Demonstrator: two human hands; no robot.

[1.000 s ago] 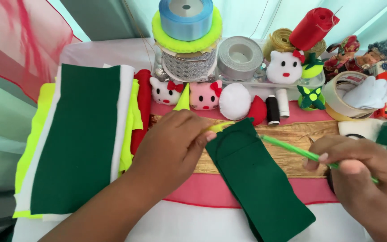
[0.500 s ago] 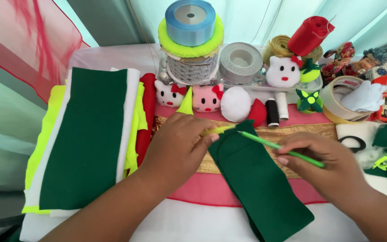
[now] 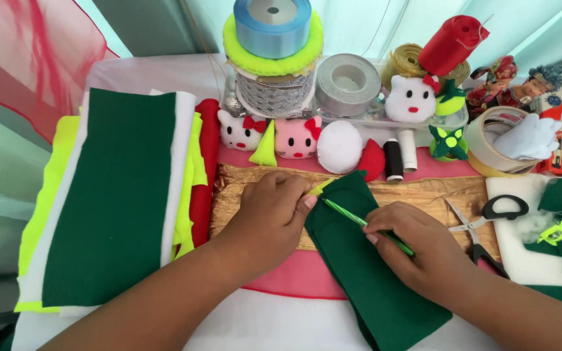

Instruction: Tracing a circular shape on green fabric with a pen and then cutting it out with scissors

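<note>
Nearest, one strip of dark green felt (image 3: 372, 286) lying slantwise across the gold cloth (image 3: 437, 195), with the left hand (image 3: 271, 218) pressing its upper edge flat, fingers curled and close together, and the right hand (image 3: 417, 250) pinched shut around one green pen (image 3: 365, 224), tip touching the felt. Just right, one pair of black-handled scissors (image 3: 482, 224); left, one stack of felt sheets (image 3: 115, 195) in green, white, yellow and red. Farther back, three cat-face plushes (image 3: 297, 138), one white pompom (image 3: 339, 147), two thread spools (image 3: 400, 156), and one tower of ribbon rolls (image 3: 272, 52).
</note>
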